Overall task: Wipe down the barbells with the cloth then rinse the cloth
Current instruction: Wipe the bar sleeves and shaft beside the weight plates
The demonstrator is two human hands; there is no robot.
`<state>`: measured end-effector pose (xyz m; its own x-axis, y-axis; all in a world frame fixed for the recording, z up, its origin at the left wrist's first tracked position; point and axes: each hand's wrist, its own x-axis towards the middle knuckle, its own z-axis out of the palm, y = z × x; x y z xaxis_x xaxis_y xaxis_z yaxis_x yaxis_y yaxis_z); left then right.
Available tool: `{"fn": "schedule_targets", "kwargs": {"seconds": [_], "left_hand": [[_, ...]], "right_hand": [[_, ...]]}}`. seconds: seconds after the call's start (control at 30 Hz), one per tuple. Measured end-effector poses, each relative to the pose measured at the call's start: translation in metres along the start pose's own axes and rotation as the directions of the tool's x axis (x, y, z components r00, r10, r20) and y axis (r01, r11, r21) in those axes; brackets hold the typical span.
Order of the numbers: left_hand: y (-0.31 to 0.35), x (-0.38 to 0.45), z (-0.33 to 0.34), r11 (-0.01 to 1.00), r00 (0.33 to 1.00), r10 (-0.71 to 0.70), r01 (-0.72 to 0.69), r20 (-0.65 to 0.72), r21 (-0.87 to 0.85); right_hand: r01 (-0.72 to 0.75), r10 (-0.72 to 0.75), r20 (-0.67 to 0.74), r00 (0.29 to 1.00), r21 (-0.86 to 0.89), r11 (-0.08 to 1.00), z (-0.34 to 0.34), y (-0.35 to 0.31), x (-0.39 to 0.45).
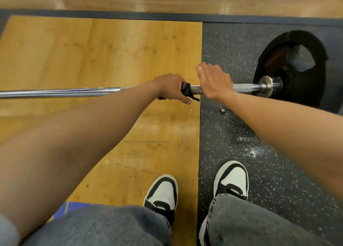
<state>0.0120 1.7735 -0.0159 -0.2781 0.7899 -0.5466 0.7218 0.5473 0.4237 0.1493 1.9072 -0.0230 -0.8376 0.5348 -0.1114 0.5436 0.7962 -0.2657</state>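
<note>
1. Standing over the long chrome steel barbell (61, 92), lying across the honey-coloured wooden platform floor (92, 51) and the black speckled rubber mat (232, 134), with its right end carrying a black round weight plate (289, 64).
2. Gripping the small dark cloth (186, 90) round the bar with the left hand (171, 87), fingers curled over the shaft and a loose corner of cloth hanging below the thumb.
3. Resting the right hand (215, 81) over the knurled section just beside the cloth, fingers draped across the bar; wrapping fully underneath or only pressing from above, cannot tell.
4. Judging the step in hand: wiping the knurled stretch between the cloth and the chrome collar (267, 85) at the plate.
5. Doing it well, probably: keeping the cloth closed all the way round the shaft, not only on top, and twisting slightly while sliding, since knurling traps chalk and sweat.
6. Steadying the bar with the other hand to stop rolling, and shifting that hand clear ahead of the cloth.
7. Carrying the stroke right up to the collar, then working back along the smooth left length.
8. Leaving the rinsing for later; no sink or water in view.
</note>
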Motion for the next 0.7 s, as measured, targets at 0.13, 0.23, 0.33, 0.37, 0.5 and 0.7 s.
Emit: {"fn": "schedule_targets", "kwargs": {"seconds": [0.13,0.23,0.33,0.37,0.5,0.7], "left_hand": [[-0.04,-0.016,-0.018,0.979,0.98,-0.1,0.128,0.172,-0.161],[-0.025,-0.011,-0.017,0.992,0.982,-0.073,0.09,0.172,-0.093],[0.012,0.013,-0.009,0.989,0.98,0.014,0.016,0.2,-0.146],[0.026,0.021,-0.005,0.986,0.976,0.057,-0.023,0.209,-0.165],[0.049,0.039,0.001,0.97,0.966,0.124,-0.069,0.226,-0.234],[-0.033,0.012,-0.031,0.96,0.867,-0.154,0.244,0.473,-0.136]], "right_hand": [[-0.027,0.027,0.016,1.0,0.013,1.0,0.001,0.002,0.002],[-0.019,0.019,0.003,1.0,-0.005,1.0,0.003,0.001,0.003],[-0.003,0.002,-0.036,0.999,-0.015,1.0,0.006,0.001,0.005],[-0.002,0.002,-0.043,0.999,-0.009,1.0,0.007,0.002,0.005],[0.0,0.001,-0.04,0.999,0.023,1.0,0.006,0.004,0.006],[0.027,-0.027,-0.046,0.999,0.008,1.0,0.008,0.003,0.006]]}}
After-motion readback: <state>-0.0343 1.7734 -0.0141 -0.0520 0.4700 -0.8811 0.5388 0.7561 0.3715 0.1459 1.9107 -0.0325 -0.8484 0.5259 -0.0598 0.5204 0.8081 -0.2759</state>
